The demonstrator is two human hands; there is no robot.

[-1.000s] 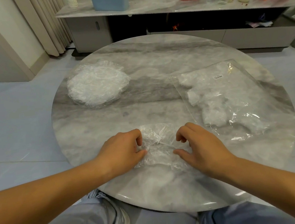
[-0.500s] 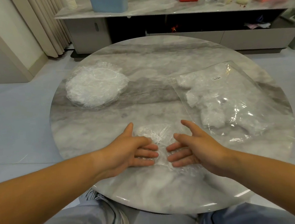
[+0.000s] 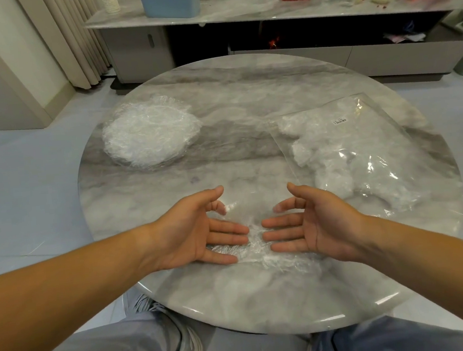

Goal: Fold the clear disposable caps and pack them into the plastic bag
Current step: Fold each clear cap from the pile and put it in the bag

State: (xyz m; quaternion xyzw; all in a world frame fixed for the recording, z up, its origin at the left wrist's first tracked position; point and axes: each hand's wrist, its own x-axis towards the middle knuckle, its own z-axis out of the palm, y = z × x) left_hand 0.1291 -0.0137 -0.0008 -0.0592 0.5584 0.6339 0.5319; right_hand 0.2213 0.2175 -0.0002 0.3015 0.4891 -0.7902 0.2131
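One clear disposable cap (image 3: 254, 243) lies crumpled flat on the round marble table (image 3: 245, 90), near the front edge. My left hand (image 3: 201, 231) and my right hand (image 3: 310, 224) face each other over it with straight fingers, fingertips almost meeting; the lower fingers touch the cap. A stack of unfolded clear caps (image 3: 151, 132) sits at the table's left. The clear plastic bag (image 3: 362, 147) lies at the right with several folded caps inside.
A long marble sideboard (image 3: 266, 12) stands behind the table with a blue tub (image 3: 170, 0), a white box and bottles on it. Curtains hang at the far left. My knees and a grey shoe show under the table's front edge.
Both hands went from pinching the cap with curled fingers to flat fingers over it. They now stand slightly wider apart, palms turned toward each other.
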